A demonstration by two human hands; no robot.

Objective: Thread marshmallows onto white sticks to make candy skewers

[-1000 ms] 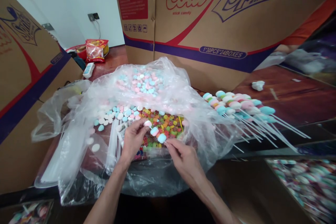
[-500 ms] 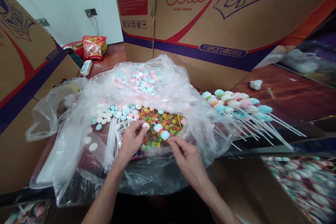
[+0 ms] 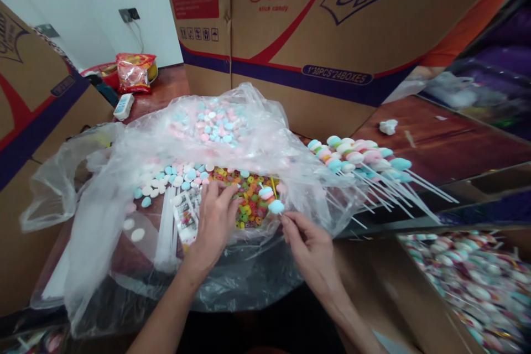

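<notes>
My right hand [image 3: 309,240] pinches the stick of a marshmallow skewer [image 3: 276,207] threaded with blue, pink and white marshmallows and an orange-red piece between them. It is held tilted above a bag of colourful gummy rings [image 3: 251,207]. My left hand [image 3: 218,218] is over the left part of the rings, fingers bent and drawn together; what they hold, if anything, is hidden. A printed white packet [image 3: 185,215] lies beside my left hand. Loose pastel marshmallows [image 3: 155,185] are spread on the table behind it. White sticks [image 3: 166,232] lie to its left.
Finished marshmallow skewers [image 3: 360,157] are piled at the right. Behind, a clear plastic bag [image 3: 265,121] holds more marshmallows. Large cardboard boxes [image 3: 282,83] stand at the back and left. A box of wrapped candy [image 3: 477,282] is at lower right. Crumpled tissue [image 3: 388,126] lies on the table.
My left hand has moved down onto the gummy rings; the pink marshmallow in its fingertips is no longer visible. My right hand has shifted slightly right with the skewer, and the view has turned.
</notes>
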